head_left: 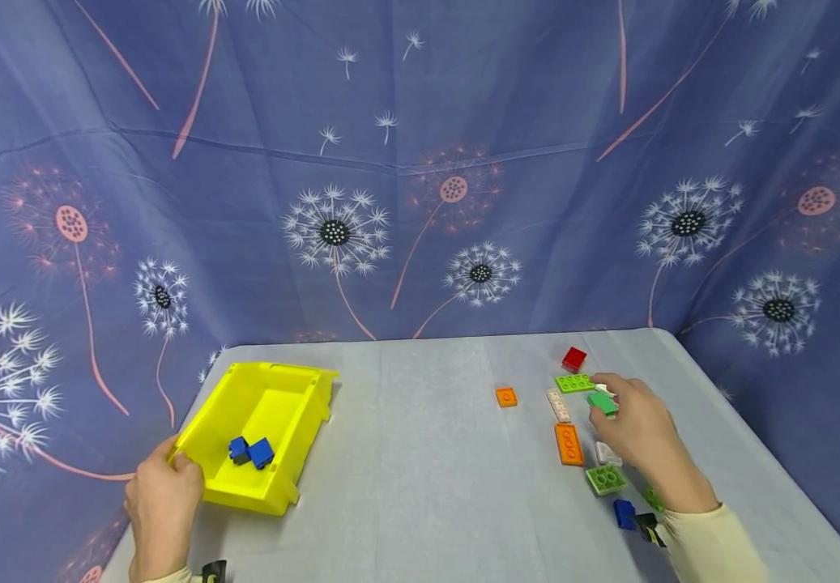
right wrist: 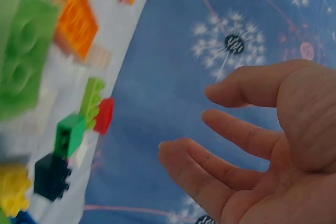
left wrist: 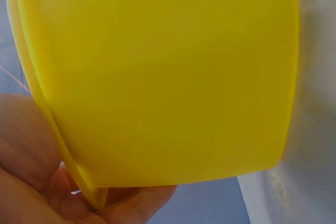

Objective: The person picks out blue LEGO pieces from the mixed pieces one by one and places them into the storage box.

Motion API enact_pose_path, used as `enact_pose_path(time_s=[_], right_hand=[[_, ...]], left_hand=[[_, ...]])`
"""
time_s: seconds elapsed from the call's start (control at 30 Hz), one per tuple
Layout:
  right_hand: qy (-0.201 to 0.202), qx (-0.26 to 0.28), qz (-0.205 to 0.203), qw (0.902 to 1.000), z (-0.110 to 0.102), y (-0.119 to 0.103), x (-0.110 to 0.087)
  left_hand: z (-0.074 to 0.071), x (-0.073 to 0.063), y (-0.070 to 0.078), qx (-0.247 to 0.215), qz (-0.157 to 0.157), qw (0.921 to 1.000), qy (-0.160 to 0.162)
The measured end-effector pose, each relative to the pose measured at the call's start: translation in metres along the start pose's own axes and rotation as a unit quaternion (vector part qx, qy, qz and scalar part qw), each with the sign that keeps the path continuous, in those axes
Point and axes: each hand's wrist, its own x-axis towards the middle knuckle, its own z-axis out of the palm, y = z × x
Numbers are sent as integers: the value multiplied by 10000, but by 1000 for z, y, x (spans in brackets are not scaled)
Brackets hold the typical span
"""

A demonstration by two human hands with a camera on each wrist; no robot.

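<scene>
Blue fabric backdrop printed with white and pink dandelions (head_left: 405, 105), rising behind a table with a pale grey surface (head_left: 420, 486). At the table's left, a yellow rectangular plastic bin (head_left: 299, 433). Left hand (head_left: 166, 494): grasping the bin's rim at its near-left corner. Right hand (head_left: 641, 425): released and empty, thumb apart from the loosely bent fingers, poised over the table's right side.

Around and beneath the right hand, from longer to smaller: an orange oblong studded plastic brick (head_left: 569, 444); a lime-green studded plastic brick (head_left: 575, 383); a cream studded plastic brick (head_left: 558, 405); a light-green studded plastic brick (head_left: 607, 479); a deep-green plastic brick (head_left: 602, 402), nearest the fingertips; a red plastic brick (head_left: 574, 359); and, set apart toward the middle, a small orange square brick (head_left: 506, 397). Other bricks are partly hidden by the hand.

Progress, as judged from placement: early. Two blue plastic bricks (head_left: 262, 453) lie inside the bin, side by side; all the bricks at right are still outside it, apparently left to gather.
</scene>
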Motion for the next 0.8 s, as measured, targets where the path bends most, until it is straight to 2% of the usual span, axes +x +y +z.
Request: enact_pose_path(time_s=[0.37, 0.6, 0.7, 0.8], right_hand=[[-447, -295, 571, 9969, -11, 52, -5], [-657, -396, 677, 9948, -17, 72, 2], [-885, -426, 816, 9918, -19, 81, 7], [-1323, -538, 1112, 9835, -22, 92, 10]], left_hand=[[0, 1, 3, -72, -161, 9998, -82], [-8, -1, -3, -89, -113, 9998, 137], [-11, 0, -5, -145, -137, 9997, 151], [-10, 0, -4, -197, -163, 9996, 137]])
